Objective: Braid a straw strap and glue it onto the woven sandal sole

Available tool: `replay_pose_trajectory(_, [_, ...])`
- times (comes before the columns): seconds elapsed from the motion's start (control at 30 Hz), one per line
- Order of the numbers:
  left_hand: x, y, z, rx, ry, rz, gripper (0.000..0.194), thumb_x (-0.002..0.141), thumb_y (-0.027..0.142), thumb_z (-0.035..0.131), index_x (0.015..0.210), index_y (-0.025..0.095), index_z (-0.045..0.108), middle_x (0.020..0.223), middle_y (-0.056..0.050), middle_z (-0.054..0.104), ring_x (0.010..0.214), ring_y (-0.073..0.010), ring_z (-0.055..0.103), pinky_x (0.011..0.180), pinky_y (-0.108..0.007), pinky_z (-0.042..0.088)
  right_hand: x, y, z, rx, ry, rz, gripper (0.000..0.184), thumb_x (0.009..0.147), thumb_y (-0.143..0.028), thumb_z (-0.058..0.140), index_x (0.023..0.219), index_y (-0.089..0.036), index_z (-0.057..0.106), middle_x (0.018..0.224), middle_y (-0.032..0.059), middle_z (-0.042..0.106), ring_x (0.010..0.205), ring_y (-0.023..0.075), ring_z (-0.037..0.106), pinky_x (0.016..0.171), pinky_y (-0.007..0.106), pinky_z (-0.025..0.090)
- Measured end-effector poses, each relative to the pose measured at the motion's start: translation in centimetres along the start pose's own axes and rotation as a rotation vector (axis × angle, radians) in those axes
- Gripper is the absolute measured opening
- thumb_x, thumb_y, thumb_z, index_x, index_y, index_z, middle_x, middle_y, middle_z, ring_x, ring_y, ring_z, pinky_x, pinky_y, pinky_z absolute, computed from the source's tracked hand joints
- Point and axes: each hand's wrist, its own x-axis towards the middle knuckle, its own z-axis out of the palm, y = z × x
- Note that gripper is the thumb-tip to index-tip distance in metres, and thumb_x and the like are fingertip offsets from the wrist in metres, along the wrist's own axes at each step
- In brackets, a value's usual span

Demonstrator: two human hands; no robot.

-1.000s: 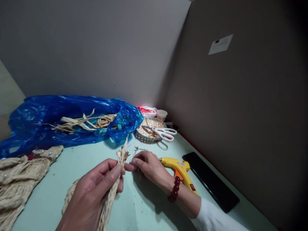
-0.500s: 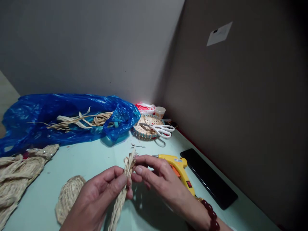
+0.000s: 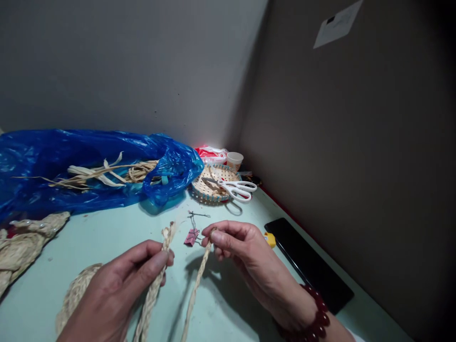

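Note:
Between thumb and fingers, my left hand point(image 3: 133, 273) pinches a pale braided straw cord point(image 3: 151, 297) just below its frayed top end. To the right, my right hand point(image 3: 245, 256) pinches the tip of a thinner braided strand point(image 3: 197, 280), which runs down out of the view. The two cords are apart at the top; their lower ends are out of sight. A pink binder clip point(image 3: 191, 237) lies on the table between my hands, near the right fingertips. Behind my right hand, only the end of a yellow glue gun point(image 3: 270, 239) shows.
A blue plastic bag point(image 3: 89, 142) with dry straw strips lies along the wall. White-handled scissors point(image 3: 237, 190) rest on a round woven basket point(image 3: 203, 192), beside a paper cup point(image 3: 235, 160). A black flat object point(image 3: 313, 266) lies right; woven straw pieces point(image 3: 26, 256) lie left.
My hands have moved apart, the right one drawing a thinner strand away from the cord in the left. The pink clip has come into sight, and the glue gun is now mostly covered.

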Motion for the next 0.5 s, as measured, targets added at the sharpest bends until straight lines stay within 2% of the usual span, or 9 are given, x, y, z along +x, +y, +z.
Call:
replay_pose_trajectory(0.1, [0.3, 0.2, -0.4, 0.078, 0.034, -0.002, 0.023, 0.072, 0.046, 0.077, 0.072, 0.024, 0.071, 0.066, 0.001, 0.067, 0.066, -0.0206, 0.062, 0.060, -0.027, 0.052, -0.1, -0.4, 0.0, 0.083, -0.010, 0.022, 0.013, 0.084, -0.027, 0.074, 0.084, -0.013, 0.076, 0.079, 0.0025, 0.070, 0.062, 0.0052, 0.054, 0.059, 0.014, 0.043])
replay_pose_trajectory(0.2, [0.1, 0.6, -0.3, 0.141, 0.011, 0.003, 0.027, 0.069, 0.049, 0.077, 0.067, 0.023, 0.068, 0.066, 0.001, 0.067, 0.067, -0.0216, 0.061, 0.060, -0.026, 0.049, -0.5, -1.2, 0.0, 0.040, 0.075, -0.030, 0.015, 0.087, -0.029, 0.071, 0.085, -0.015, 0.073, 0.071, 0.0009, 0.069, 0.055, 0.0043, 0.055, 0.053, 0.013, 0.043])
replay_pose_trajectory(0.3, [-0.2, 0.8, -0.1, 0.111, -0.040, -0.035, 0.031, 0.070, 0.052, 0.075, 0.065, 0.022, 0.066, 0.066, 0.001, 0.063, 0.077, -0.0240, 0.061, 0.064, -0.026, 0.048, -1.4, -2.0, 0.3, -0.126, 0.239, -0.241, 0.012, 0.093, -0.031, 0.064, 0.093, -0.022, 0.071, 0.070, 0.0002, 0.071, 0.053, 0.0062, 0.059, 0.053, 0.014, 0.047])
replay_pose_trajectory(0.37, [-0.2, 0.7, 0.0, 0.076, -0.067, -0.049, 0.032, 0.072, 0.052, 0.073, 0.066, 0.022, 0.064, 0.066, 0.001, 0.061, 0.078, -0.0235, 0.061, 0.067, -0.027, 0.047, -2.5, -2.3, 1.0, -0.235, 0.319, -0.449, 0.012, 0.095, -0.027, 0.061, 0.094, -0.027, 0.072, 0.081, 0.0014, 0.073, 0.059, 0.0096, 0.065, 0.055, 0.017, 0.051])
replay_pose_trajectory(0.43, [-0.2, 0.5, 0.1, 0.024, -0.077, -0.046, 0.032, 0.074, 0.052, 0.071, 0.066, 0.021, 0.064, 0.066, 0.001, 0.062, 0.074, -0.0218, 0.060, 0.068, -0.028, 0.048, -3.8, -2.1, 1.7, -0.354, 0.318, -0.647, 0.019, 0.095, -0.021, 0.058, 0.093, -0.030, 0.074, 0.092, 0.0027, 0.074, 0.069, 0.0142, 0.069, 0.060, 0.022, 0.056])
replay_pose_trajectory(0.5, [-0.2, 0.4, 0.1, -0.067, -0.071, -0.046, 0.030, 0.075, 0.049, 0.072, 0.068, 0.021, 0.065, 0.067, 0.001, 0.063, 0.071, -0.0197, 0.059, 0.067, -0.029, 0.049, -5.2, -1.5, 2.3, -0.516, 0.205, -0.710, 0.022, 0.094, -0.020, 0.059, 0.098, -0.034, 0.076, 0.092, 0.0029, 0.076, 0.075, 0.0186, 0.072, 0.067, 0.026, 0.059])
